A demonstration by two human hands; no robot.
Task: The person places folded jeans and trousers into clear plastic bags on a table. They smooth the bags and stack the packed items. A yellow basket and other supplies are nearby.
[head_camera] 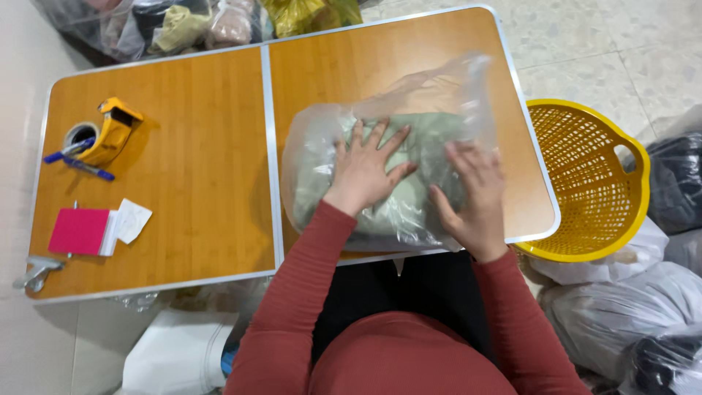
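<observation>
A clear plastic bag (439, 91) with a folded pale green garment (431, 132) inside lies on the right half of a wooden folding table (197, 190). My left hand (365, 168) rests flat on top of the bagged garment, fingers spread. My right hand (475, 197) presses flat on the bag's right part, near the table's front edge. The bag's open end sticks up loosely toward the far right. Both sleeves are dark red.
On the table's left half sit a yellow tape dispenser (110, 132), two blue pens (80, 162), a pink notepad (80, 230) with white paper slips and a metal clip (33, 272). A yellow plastic basket (592, 183) stands right of the table. Filled plastic bags (621, 307) lie around.
</observation>
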